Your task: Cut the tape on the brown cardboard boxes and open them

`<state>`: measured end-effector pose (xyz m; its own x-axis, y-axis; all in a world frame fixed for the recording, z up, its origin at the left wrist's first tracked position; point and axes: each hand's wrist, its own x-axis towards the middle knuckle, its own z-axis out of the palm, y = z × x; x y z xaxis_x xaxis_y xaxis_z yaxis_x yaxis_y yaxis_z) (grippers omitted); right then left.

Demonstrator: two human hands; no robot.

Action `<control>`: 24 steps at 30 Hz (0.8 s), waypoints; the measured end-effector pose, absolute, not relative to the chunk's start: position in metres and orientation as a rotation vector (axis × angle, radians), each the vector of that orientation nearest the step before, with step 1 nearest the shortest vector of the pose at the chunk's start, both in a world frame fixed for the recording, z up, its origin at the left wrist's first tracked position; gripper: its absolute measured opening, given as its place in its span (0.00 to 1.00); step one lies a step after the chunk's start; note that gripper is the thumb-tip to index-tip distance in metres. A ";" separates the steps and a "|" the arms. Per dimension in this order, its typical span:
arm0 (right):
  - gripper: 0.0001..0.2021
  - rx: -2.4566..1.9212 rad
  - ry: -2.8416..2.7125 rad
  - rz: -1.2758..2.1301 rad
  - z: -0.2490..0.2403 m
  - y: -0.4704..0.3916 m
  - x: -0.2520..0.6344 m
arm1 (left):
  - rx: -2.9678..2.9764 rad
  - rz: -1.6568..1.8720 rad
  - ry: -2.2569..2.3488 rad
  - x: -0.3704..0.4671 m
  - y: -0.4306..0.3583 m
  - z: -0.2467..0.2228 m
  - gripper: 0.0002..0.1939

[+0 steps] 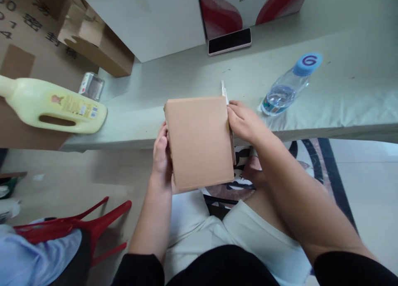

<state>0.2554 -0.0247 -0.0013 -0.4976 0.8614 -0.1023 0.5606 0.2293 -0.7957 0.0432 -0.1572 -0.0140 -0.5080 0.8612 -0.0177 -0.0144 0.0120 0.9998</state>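
Observation:
A plain brown cardboard box point(200, 143) is held up at the front edge of the table, its flat face toward me. My left hand point(161, 151) is closed on the box's left side, the thumb along the edge and the other fingers partly hidden. At the upper right edge, my right hand point(244, 120) grips the box, its fingertips partly hidden. A slim pale tool like a box cutter point(224, 90) sticks out past the box beside my right fingers. I cannot tell whether that hand holds it too.
Right of my hands a water bottle point(287, 89) stands on the cloth-covered table point(348, 91). A phone point(230, 42) lies before a red-and-white carton point(248, 8). Leftward are a yellow jug point(59, 105), a small clear box point(91, 86) and cardboard boxes point(105, 49). A red stool point(96, 228) stands lower left.

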 end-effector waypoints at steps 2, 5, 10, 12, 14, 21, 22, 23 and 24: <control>0.24 -1.288 -2.078 1.155 0.000 -0.024 0.255 | 0.853 1.606 1.493 0.046 -0.158 -0.012 0.29; 0.24 -1.281 -2.019 1.177 0.002 -0.024 0.252 | 0.807 1.666 1.442 0.046 -0.156 -0.010 0.29; 0.25 -1.419 -1.931 1.177 0.005 -0.024 0.248 | 0.802 1.752 1.669 0.038 -0.148 -0.006 0.30; 0.25 -1.461 -1.883 1.116 0.005 -0.023 0.249 | 0.809 1.770 1.771 0.033 -0.146 -0.004 0.30; 0.23 -1.449 -1.860 1.059 0.005 -0.022 0.252 | 0.796 1.799 1.787 0.026 -0.145 -0.004 0.29; 0.22 -1.090 -1.935 1.131 0.003 -0.016 0.261 | 0.623 1.922 1.784 -0.016 -0.136 -0.011 0.22; 0.22 -1.035 -1.949 1.193 0.004 -0.016 0.262 | 0.599 1.914 1.775 -0.020 -0.134 -0.009 0.21; 0.22 -0.975 -1.958 1.265 0.004 -0.017 0.264 | 0.586 1.909 1.764 -0.023 -0.133 -0.006 0.19; 0.23 -0.911 -1.961 1.340 0.005 -0.018 0.265 | 0.589 1.903 1.747 -0.022 -0.132 -0.001 0.18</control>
